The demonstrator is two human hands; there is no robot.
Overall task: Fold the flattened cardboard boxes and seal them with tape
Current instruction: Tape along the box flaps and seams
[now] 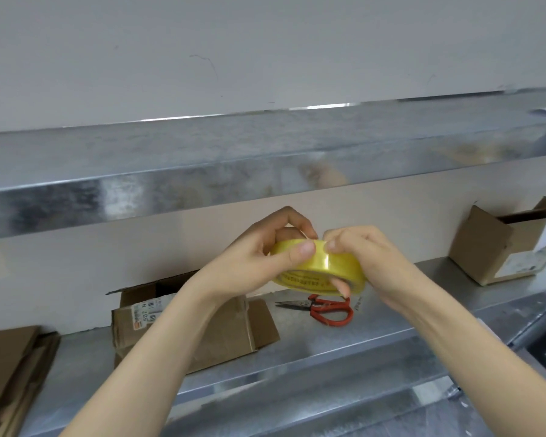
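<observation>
A yellow roll of clear tape point(325, 269) is held up in front of me above the metal shelf. My left hand point(256, 257) grips its left side, thumb pressed on the outer band. My right hand point(369, 260) holds the right side, fingertips picking at the band near the top and one finger hooked under the roll. Below my left forearm a brown cardboard box point(234, 329) with open flaps and a white label lies on the shelf. A stack of flattened cardboard point(10, 367) sits at the far left.
Red-handled scissors point(325, 307) lie on the galvanised shelf point(375, 335) just under the tape. Another open cardboard box point(498, 247) stands at the back right. A second metal shelf point(202, 165) runs overhead. The wall is close behind.
</observation>
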